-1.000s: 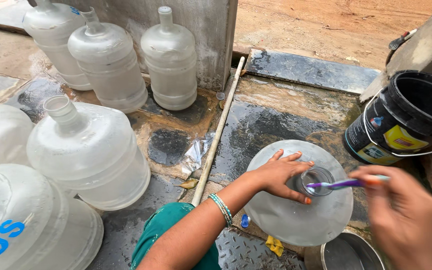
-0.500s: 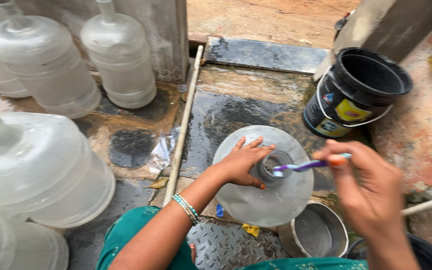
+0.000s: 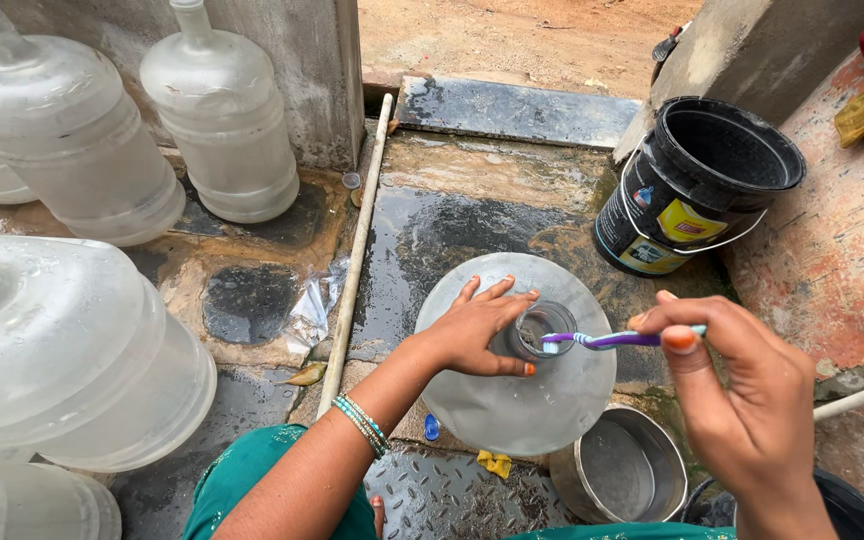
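Note:
A large clear water jug (image 3: 512,400) stands upright on the wet ground right below me. My left hand (image 3: 477,328) rests on its shoulder with the fingers wrapped around the left side of the jug's neck (image 3: 540,328). My right hand (image 3: 747,400) pinches a purple and white toothbrush (image 3: 607,340) by its handle. The brush head sits at the rim of the neck opening. A beaded bangle circles my left wrist.
Several more big clear jugs (image 3: 222,125) stand at the left by a concrete wall. A black plastic bucket (image 3: 697,185) sits at the upper right, a steel pot (image 3: 622,465) by the jug's lower right. A thin white pipe (image 3: 357,250) runs along the wet floor.
The view has shifted left, so the jug and bucket sit further right in frame. My right hand stays at the neck with the toothbrush, and my left hand keeps its hold.

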